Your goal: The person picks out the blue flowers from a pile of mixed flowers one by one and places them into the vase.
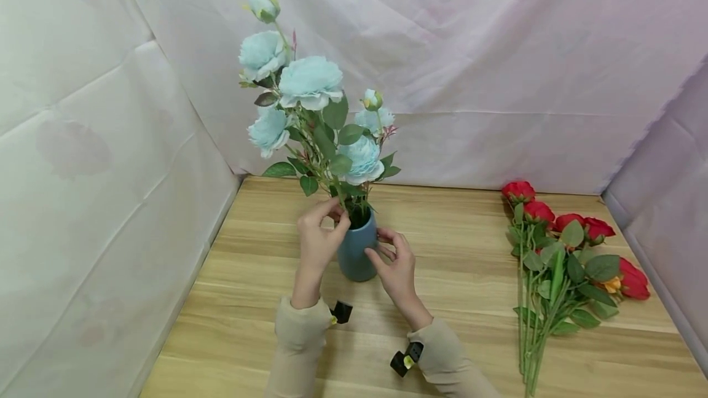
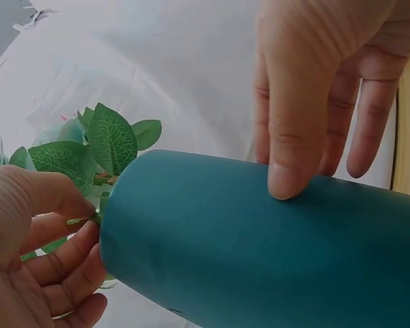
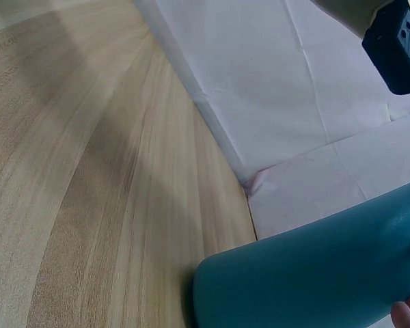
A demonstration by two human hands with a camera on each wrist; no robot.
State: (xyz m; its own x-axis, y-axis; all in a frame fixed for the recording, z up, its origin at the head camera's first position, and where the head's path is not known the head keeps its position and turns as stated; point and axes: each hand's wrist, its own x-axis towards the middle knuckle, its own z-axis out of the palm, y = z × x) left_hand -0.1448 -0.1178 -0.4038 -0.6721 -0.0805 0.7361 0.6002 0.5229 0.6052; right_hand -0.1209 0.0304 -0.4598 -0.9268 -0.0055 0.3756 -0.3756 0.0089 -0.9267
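Note:
A blue-green vase (image 1: 358, 257) stands upright on the wooden table, holding artificial light-blue flowers (image 1: 311, 81) with green leaves. At the vase's mouth my left hand (image 1: 322, 239) pinches a thin green stem (image 2: 96, 218) between thumb and fingers; the left wrist view shows this right by the rim. My right hand (image 1: 397, 268) holds the vase's right side, its thumb (image 2: 285, 179) pressed on the front and its other fingers partly hidden behind. In the right wrist view the vase's lower part (image 3: 294, 280) rests on the table, and only some fingertips show at the edge.
Red artificial roses (image 1: 539, 210) with long green stems (image 1: 528, 349) lie in a bunch on the table's right side. One orange bloom (image 1: 612, 285) is among them. Pale cloth (image 1: 470, 78) hangs behind and at both sides of the wooden table (image 1: 232, 300).

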